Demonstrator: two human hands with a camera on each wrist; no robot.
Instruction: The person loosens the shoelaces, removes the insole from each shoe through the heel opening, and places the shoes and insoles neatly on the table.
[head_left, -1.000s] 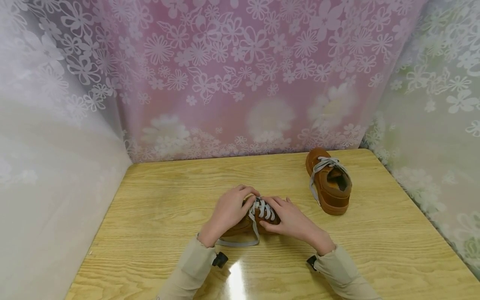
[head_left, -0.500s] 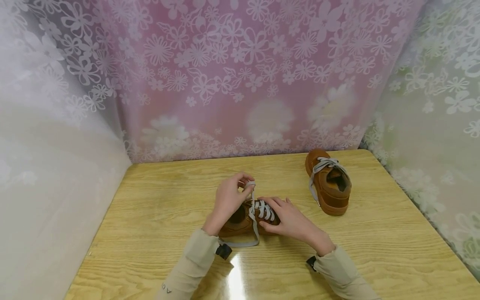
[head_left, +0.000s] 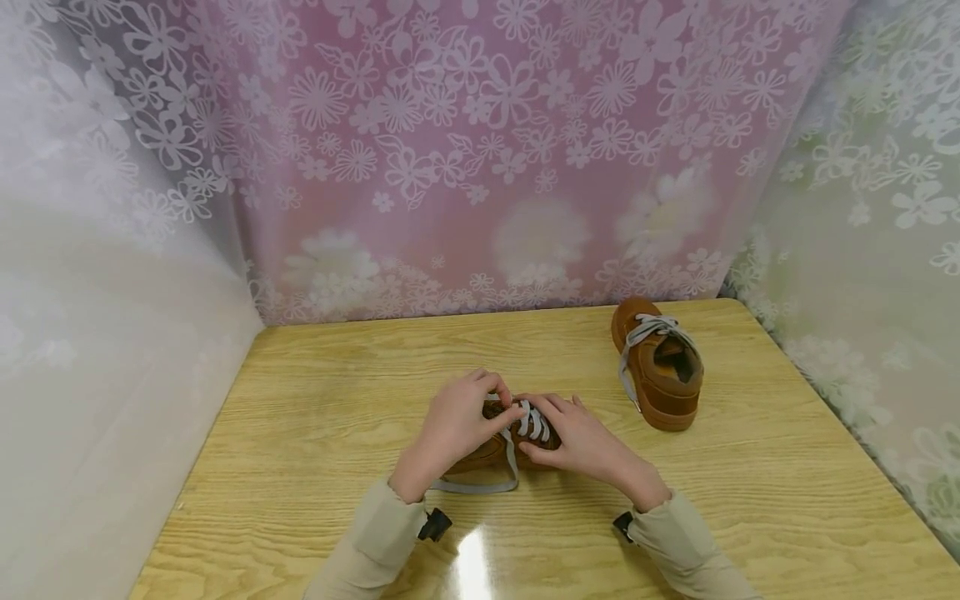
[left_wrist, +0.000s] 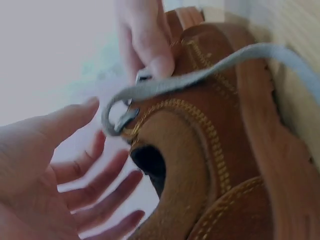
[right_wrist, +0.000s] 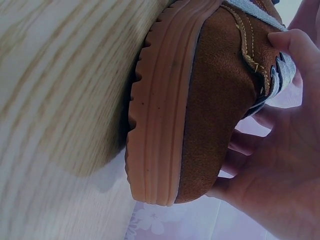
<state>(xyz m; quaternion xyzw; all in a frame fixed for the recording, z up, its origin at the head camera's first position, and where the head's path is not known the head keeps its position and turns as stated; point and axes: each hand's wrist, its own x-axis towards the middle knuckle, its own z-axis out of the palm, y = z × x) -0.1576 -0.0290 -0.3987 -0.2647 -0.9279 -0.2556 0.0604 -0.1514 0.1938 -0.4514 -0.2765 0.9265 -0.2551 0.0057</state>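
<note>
The left hand (head_left: 453, 421) is loosely spread by a loop of lace (left_wrist: 175, 85), its finger gaps plain only in the left wrist view. The right hand (head_left: 588, 440) grips the shoe (left_wrist: 215, 135) mid-counter (head_left: 322, 417), thumb near, fingers far. Another shoe (head_left: 663, 398) stands far right.

The near shoe (right_wrist: 220, 90) looks like matt, faintly napped suede above a smooth, rubbery sole (right_wrist: 157, 110); its lace (left_wrist: 165, 86), matt woven cloth. The desk (head_left: 322, 400) shows glossy wood grain.

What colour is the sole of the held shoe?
The sole is orange-brown, seen best in the right wrist view.
</note>
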